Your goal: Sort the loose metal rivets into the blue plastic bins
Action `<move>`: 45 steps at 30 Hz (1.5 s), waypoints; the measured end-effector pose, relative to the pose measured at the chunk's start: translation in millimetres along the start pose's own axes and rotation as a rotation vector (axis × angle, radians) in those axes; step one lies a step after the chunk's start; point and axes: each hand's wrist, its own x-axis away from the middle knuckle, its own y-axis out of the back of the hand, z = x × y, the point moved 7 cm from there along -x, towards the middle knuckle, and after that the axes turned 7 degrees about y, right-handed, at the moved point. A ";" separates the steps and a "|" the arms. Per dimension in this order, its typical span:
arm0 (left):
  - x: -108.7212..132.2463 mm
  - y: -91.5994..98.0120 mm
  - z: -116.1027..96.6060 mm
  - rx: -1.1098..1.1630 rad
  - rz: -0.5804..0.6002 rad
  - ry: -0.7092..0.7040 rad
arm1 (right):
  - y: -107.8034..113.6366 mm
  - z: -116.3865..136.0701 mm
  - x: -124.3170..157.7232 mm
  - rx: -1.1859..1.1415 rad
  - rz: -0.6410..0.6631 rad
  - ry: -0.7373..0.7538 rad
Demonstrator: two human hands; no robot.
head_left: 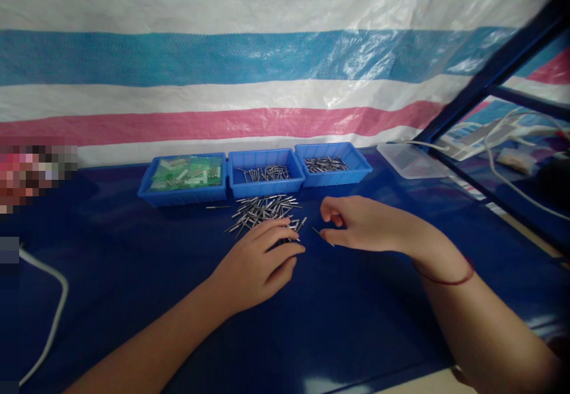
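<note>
A loose pile of blind rivets (262,209), silvery with thin pins, lies on the dark blue table in front of the bins. My left hand (260,257) rests over the pile's near edge, palm down with its fingers apart; what is under the fingers is hidden. To the right of the pile is my right hand (356,222), its fingers curled and a gap between them and the thumb. A single rivet (317,231) shows at the thumb tip, partly covered, with no grip on it visible.
Behind the pile stand three blue bins: the left bin (187,196) holds green bags, the middle bin (267,189) and right bin (338,177) hold rivets. A clear plastic lid (412,161), a blue metal frame (472,106) and a white cable (62,299) are at the sides.
</note>
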 end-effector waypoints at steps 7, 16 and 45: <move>-1.0 17.1 8.4 0.117 -0.201 0.095 | -17.6 12.8 -4.6 0.103 0.047 0.028; 5.2 27.5 31.6 0.227 -0.334 0.356 | -11.4 56.0 -5.0 -0.554 -0.255 0.337; 7.6 36.9 27.4 0.276 -0.439 0.310 | -15.1 51.3 -3.4 -0.832 -0.532 0.361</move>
